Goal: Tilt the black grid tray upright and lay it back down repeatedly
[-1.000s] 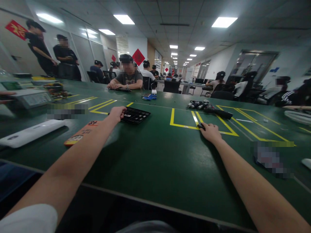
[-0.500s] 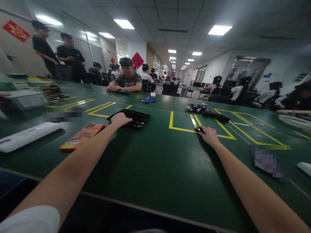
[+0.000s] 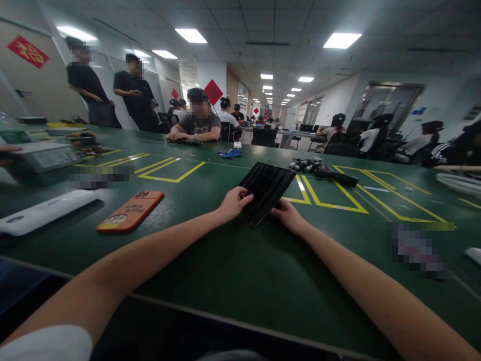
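A shallow black compartment tray [image 3: 267, 193] is tilted up above the green table, ridged dividers showing on its face. My left hand [image 3: 235, 203] is closed on the tray's left edge, thumb across the front. On the opposite side, my right hand [image 3: 288, 215] is closed at the lower right edge, its fingertips partly hidden behind the tray. Whether the small dark object from before is still in those fingers cannot be seen. An orange phone case [image 3: 131, 210] with a cartoon print lies left of my left forearm.
Yellow tape outlines [image 3: 176, 179] mark the green table [image 3: 240, 281]. A long white device [image 3: 48, 210] lies at left, with a grey box [image 3: 48, 154] behind it. Black cables [image 3: 310, 165] sit beyond my right hand. A person [image 3: 197, 120] sits across the table.
My left hand has lifted the tray off the table, brought it right and tipped it up. My right hand has moved left to the tray; its small dark object is out of sight.
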A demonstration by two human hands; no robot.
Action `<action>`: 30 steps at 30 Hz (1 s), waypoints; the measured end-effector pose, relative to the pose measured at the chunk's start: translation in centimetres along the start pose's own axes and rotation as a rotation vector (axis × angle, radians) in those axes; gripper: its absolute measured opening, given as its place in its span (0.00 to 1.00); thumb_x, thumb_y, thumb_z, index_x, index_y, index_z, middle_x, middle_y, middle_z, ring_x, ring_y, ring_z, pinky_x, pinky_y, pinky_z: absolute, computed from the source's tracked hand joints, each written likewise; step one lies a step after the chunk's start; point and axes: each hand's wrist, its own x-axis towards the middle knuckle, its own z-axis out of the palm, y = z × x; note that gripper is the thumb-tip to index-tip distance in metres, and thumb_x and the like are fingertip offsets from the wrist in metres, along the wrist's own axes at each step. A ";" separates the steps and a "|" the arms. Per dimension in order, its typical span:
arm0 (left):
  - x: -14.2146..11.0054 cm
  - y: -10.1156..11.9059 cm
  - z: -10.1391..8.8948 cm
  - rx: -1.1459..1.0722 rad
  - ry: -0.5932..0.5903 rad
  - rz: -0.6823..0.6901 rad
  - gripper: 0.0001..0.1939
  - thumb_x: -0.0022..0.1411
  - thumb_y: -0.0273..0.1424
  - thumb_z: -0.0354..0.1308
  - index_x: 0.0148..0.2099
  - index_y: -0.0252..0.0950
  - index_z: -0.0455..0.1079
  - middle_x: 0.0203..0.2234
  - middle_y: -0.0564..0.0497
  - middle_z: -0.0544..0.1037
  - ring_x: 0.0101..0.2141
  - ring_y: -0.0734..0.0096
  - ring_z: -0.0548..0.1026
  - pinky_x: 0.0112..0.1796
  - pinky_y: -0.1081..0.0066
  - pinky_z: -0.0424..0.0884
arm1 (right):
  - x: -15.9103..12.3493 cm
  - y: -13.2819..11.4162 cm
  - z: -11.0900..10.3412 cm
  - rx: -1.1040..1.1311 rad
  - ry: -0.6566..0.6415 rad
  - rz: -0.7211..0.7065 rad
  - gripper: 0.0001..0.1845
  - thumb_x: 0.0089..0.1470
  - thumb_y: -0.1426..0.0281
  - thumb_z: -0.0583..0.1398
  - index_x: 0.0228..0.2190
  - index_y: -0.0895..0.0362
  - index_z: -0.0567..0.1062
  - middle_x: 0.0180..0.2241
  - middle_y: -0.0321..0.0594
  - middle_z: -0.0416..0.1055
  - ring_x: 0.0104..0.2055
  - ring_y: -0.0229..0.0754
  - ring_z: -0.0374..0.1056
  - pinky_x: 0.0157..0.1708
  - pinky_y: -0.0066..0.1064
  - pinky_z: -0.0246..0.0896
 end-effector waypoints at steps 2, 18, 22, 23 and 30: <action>-0.4 0.1 0.1 -0.017 -0.020 0.017 0.15 0.55 0.38 0.56 0.39 0.32 0.67 0.25 0.54 0.68 0.24 0.75 0.65 0.27 0.73 0.63 | -0.1 0.2 0.0 -0.012 -0.013 -0.023 0.22 0.45 0.60 0.64 0.42 0.55 0.74 0.45 0.41 0.74 0.51 0.50 0.66 0.53 0.45 0.59; -1.6 0.0 0.6 0.052 -0.106 0.145 0.15 0.53 0.34 0.58 0.42 0.33 0.65 0.26 0.54 0.67 0.26 0.75 0.64 0.29 0.73 0.62 | -0.7 -0.7 -0.4 -0.202 -0.104 -0.135 0.22 0.50 0.58 0.61 0.47 0.51 0.73 0.49 0.40 0.71 0.55 0.51 0.62 0.58 0.49 0.51; -1.4 0.2 0.2 0.086 -0.182 0.137 0.15 0.51 0.34 0.60 0.41 0.34 0.66 0.26 0.55 0.66 0.25 0.77 0.62 0.28 0.74 0.62 | -0.7 -1.2 -0.2 -0.282 -0.136 -0.195 0.25 0.51 0.54 0.59 0.50 0.47 0.71 0.54 0.38 0.68 0.60 0.50 0.56 0.63 0.49 0.40; -1.1 0.3 0.0 0.065 -0.213 0.116 0.16 0.50 0.34 0.61 0.42 0.34 0.66 0.26 0.55 0.66 0.25 0.77 0.62 0.27 0.74 0.62 | -0.6 -1.2 -0.1 -0.301 -0.140 -0.204 0.26 0.52 0.53 0.58 0.51 0.47 0.71 0.54 0.38 0.67 0.61 0.51 0.55 0.63 0.49 0.39; 0.7 0.0 -2.3 -0.395 0.074 -0.567 0.12 0.57 0.20 0.50 0.45 0.32 0.65 0.27 0.50 0.69 0.24 0.77 0.68 0.28 0.74 0.70 | -0.6 -1.2 -0.1 -0.327 -0.091 -0.169 0.33 0.51 0.54 0.59 0.58 0.46 0.62 0.63 0.37 0.53 0.65 0.51 0.46 0.64 0.48 0.35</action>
